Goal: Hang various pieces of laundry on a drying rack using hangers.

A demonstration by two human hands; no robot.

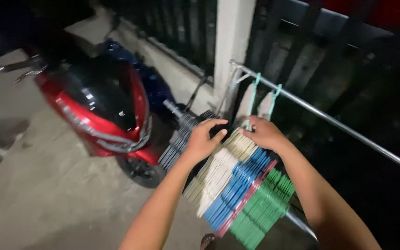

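A thick bunch of plastic clothes hangers (237, 185) hangs from a metal rail (329, 121), stacked in bands of grey, cream, white, blue, red and green. My left hand (203, 139) curls over the top of the bunch at its dark grey and cream side. My right hand (265, 133) presses on the top of the cream and blue hangers, just below the rail. Two teal hanger hooks (254, 95) loop over the rail right above my right hand. Whether either hand fully grips a hanger is unclear.
A red and black scooter (103, 109) is parked close on the left on a concrete floor (47, 199). A white pillar (231, 41) and a dark barred fence (181, 28) stand behind the rail. A sandalled toe (208, 240) shows at the bottom.
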